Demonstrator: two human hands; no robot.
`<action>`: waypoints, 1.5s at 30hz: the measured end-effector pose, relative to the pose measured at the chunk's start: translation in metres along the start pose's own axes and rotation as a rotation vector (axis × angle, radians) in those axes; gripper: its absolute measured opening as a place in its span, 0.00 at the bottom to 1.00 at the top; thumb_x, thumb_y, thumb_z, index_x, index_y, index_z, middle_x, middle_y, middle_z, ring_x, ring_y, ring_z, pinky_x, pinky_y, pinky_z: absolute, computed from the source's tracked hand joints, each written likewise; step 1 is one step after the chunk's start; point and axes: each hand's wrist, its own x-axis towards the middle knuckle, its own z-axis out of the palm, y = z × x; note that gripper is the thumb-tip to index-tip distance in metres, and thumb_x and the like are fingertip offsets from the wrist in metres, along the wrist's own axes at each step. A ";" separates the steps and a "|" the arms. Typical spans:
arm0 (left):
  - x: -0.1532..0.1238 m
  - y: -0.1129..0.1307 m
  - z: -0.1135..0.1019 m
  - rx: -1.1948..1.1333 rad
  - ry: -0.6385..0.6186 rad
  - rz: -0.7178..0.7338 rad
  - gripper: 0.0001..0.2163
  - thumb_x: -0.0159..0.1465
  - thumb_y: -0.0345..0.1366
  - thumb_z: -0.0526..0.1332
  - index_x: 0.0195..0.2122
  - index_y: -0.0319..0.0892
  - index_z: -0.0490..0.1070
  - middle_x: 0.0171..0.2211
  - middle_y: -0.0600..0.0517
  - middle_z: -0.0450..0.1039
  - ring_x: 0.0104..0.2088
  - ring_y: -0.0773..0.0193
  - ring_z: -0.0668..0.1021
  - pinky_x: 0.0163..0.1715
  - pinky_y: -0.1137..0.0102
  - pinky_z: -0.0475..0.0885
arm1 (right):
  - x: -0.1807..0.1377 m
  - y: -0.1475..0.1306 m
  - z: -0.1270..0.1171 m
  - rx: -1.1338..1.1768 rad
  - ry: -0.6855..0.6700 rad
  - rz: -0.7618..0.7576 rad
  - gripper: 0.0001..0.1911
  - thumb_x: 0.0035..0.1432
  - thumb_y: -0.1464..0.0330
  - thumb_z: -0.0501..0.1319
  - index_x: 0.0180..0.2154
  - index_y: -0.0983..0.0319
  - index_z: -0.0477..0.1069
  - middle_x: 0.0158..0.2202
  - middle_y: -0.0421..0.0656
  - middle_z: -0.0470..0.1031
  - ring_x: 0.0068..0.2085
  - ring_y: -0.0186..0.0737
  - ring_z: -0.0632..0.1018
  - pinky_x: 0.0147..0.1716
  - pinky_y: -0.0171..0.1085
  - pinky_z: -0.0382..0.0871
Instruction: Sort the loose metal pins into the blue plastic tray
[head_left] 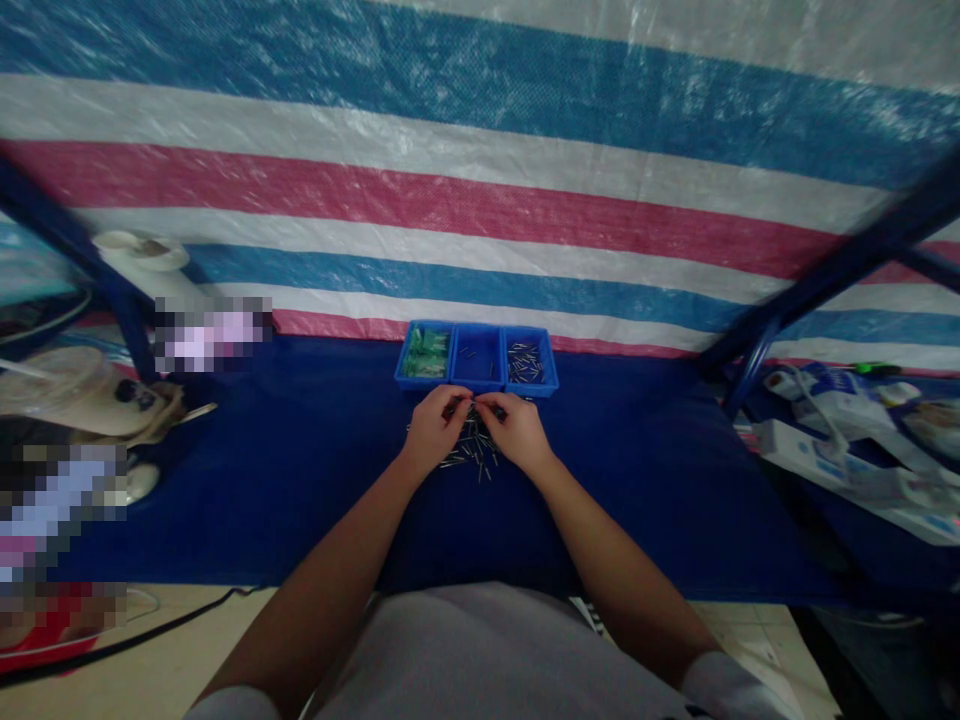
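Head view. The work surface is a table covered with a dark blue cloth point(300, 480), smooth and matte. Behind it hangs a woven plastic tarpaulin point(480, 190) in broad blue, white and red horizontal stripes, with a glossy, crinkled texture. Dark blue metal frame bars point(825, 290) cross at the right and left edges.

At the rear centre of the cloth stand three small blue plastic bins point(477, 357), rectangular, set side by side and touching. The left bin holds green pieces, the middle bin a few small pins, the right bin many thin metal pins.

A loose pile of thin metal pins point(471, 450) lies on the cloth just in front of the bins. The left hand point(435, 428) and the right hand point(517, 430) rest over this pile, fingers curled narrow, fingertips meeting at its far edge and pinching small pins.

A white power strip point(840, 460) lies on the right.
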 end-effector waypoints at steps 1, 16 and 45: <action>0.000 0.000 0.000 -0.008 0.004 -0.002 0.06 0.63 0.34 0.58 0.39 0.42 0.71 0.36 0.51 0.74 0.32 0.67 0.75 0.31 0.72 0.72 | 0.000 0.000 0.000 -0.004 0.002 0.003 0.08 0.58 0.69 0.60 0.39 0.59 0.77 0.34 0.43 0.79 0.35 0.40 0.79 0.38 0.37 0.72; -0.002 -0.001 0.000 -0.021 -0.007 -0.003 0.06 0.63 0.34 0.57 0.38 0.42 0.71 0.34 0.51 0.74 0.31 0.68 0.75 0.30 0.72 0.71 | 0.000 -0.001 0.000 0.016 0.010 -0.001 0.10 0.59 0.68 0.59 0.41 0.59 0.76 0.35 0.43 0.79 0.35 0.39 0.78 0.38 0.37 0.72; -0.001 0.003 0.000 -0.011 -0.036 -0.027 0.06 0.64 0.34 0.56 0.39 0.42 0.72 0.31 0.53 0.74 0.27 0.69 0.74 0.28 0.74 0.69 | 0.001 -0.006 -0.003 0.027 0.004 0.000 0.09 0.59 0.69 0.58 0.40 0.59 0.76 0.35 0.43 0.79 0.34 0.39 0.78 0.37 0.37 0.71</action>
